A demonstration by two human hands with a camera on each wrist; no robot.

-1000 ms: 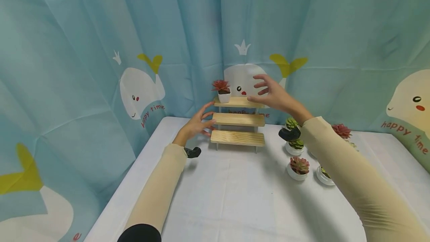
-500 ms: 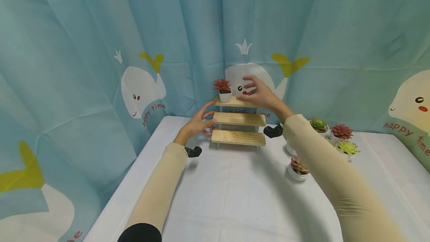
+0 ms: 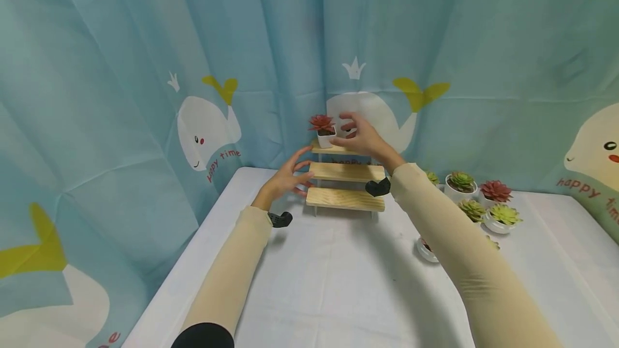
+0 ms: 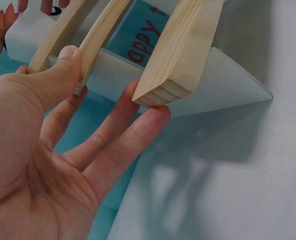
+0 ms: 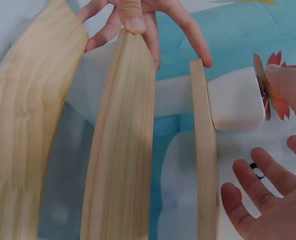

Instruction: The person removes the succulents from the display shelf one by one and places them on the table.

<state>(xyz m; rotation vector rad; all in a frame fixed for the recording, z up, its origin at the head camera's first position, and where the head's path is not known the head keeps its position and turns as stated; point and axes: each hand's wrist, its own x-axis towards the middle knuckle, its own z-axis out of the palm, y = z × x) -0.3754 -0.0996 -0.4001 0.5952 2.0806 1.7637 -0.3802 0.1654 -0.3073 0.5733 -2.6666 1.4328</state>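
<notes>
A three-tier wooden stand [image 3: 348, 171] with pale side panels stands at the back of the table. On the left end of its top tier sits a red succulent [image 3: 322, 123] in a white square pot [image 5: 236, 100]. My left hand [image 3: 284, 177] holds the stand's left end; in the left wrist view the thumb lies on the middle board [image 4: 95, 42] and spread fingertips touch the bottom board [image 4: 175, 65]. Just right of the pot is my right hand [image 3: 364, 137], fingers loosely curved and apart, nothing between them. In the right wrist view its thumb overlaps the red leaves.
Several potted succulents stand on the white-covered table to the right, among them a red one [image 3: 496, 191] and a light green one [image 3: 504, 214]. The right forearm [image 3: 450, 235] hides part of this group. A blue curtain [image 3: 271, 69] with whale prints hangs close behind the stand.
My right hand has moved left along the top tier, up to the potted succulent. The left hand has stayed on the stand, which has not moved.
</notes>
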